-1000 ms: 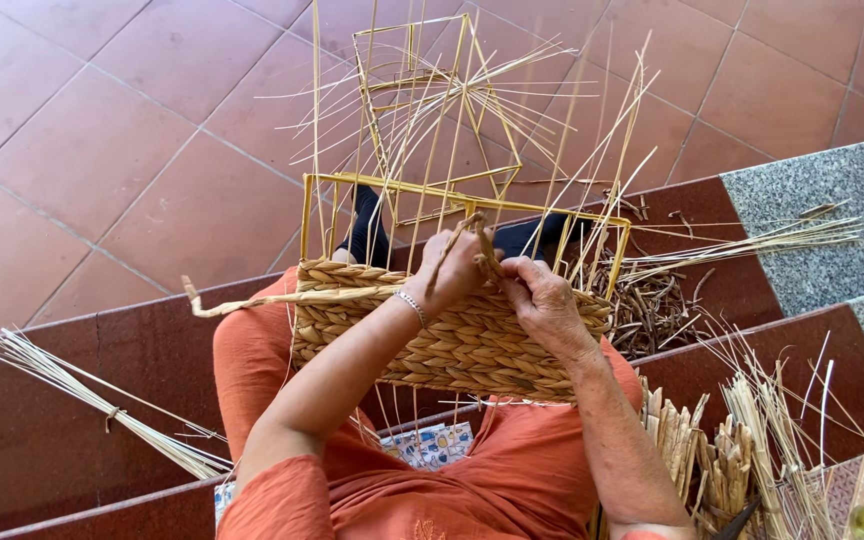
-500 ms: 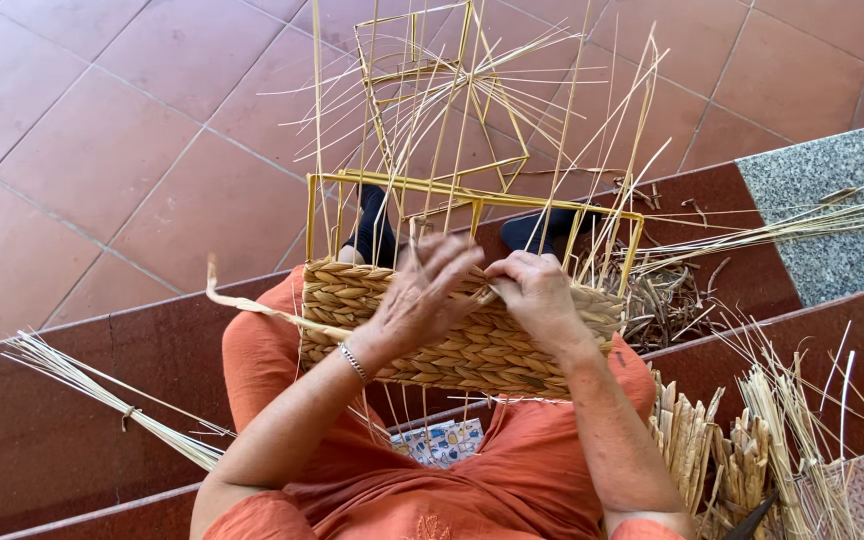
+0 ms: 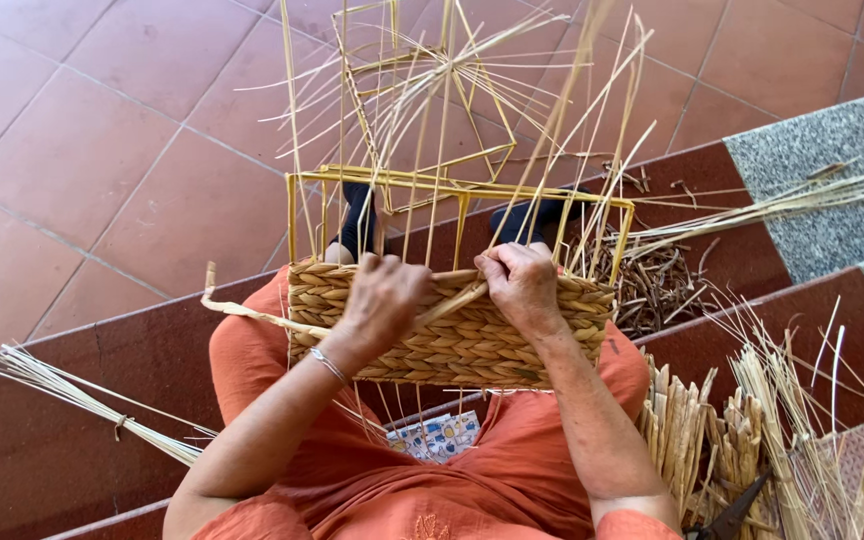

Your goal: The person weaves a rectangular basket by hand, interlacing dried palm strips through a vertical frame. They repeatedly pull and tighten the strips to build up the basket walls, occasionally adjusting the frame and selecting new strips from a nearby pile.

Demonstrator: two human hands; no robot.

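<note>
Two hands work at the top edge of a half-woven basket (image 3: 452, 340) that rests on the person's lap, against orange clothing. Below the basket, between the knees, lies a small flat printed packet (image 3: 439, 437), pale with blue and yellow patches; its print is too small to tell apart.

The basket is rectangular, its lower wall made of thick twisted tan strands in tidy horizontal rows. Above the weave stands a bare yellow frame (image 3: 457, 190) with thin upright stakes, and many loose straw ends fan out beyond it.

The left hand (image 3: 384, 298), with a thin bracelet at the wrist, curls over the rim, fingers closed on a flat weaving strand (image 3: 252, 313) that trails off to the left of the basket. The right hand (image 3: 520, 285) is closed tight on the rim just beside it, pinching the same strand where it slants up between the two hands.

A tied straw bundle (image 3: 82, 400) lies on the dark red step at left. Another straw bundle (image 3: 762, 210) lies at right, and cut reed pieces (image 3: 712, 440) stand near the right elbow.
</note>
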